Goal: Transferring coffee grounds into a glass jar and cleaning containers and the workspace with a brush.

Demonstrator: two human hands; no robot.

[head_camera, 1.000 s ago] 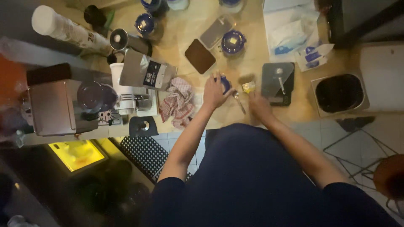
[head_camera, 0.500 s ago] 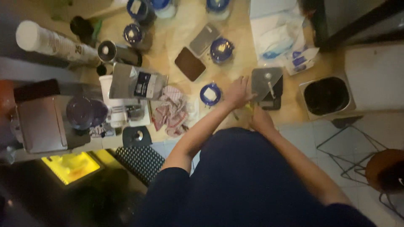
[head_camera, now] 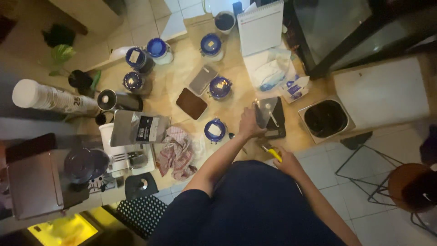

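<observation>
On the tan counter (head_camera: 182, 86), the left hand (head_camera: 249, 125) closes its fingers around a clear cup (head_camera: 263, 112) held over the black scale (head_camera: 275, 119), directly ahead of it. Nearer the body and just right, the right hand (head_camera: 286, 161) grips a yellow-handled tool (head_camera: 273, 154), its long axis angled toward the scale.

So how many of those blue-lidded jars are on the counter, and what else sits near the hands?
Blue-lidded jars: 6
Scale, under the left hand: 1
Yellow-handled tool in the right hand: 1
Cloth: 1
Bag: 1
Total: 10
</observation>
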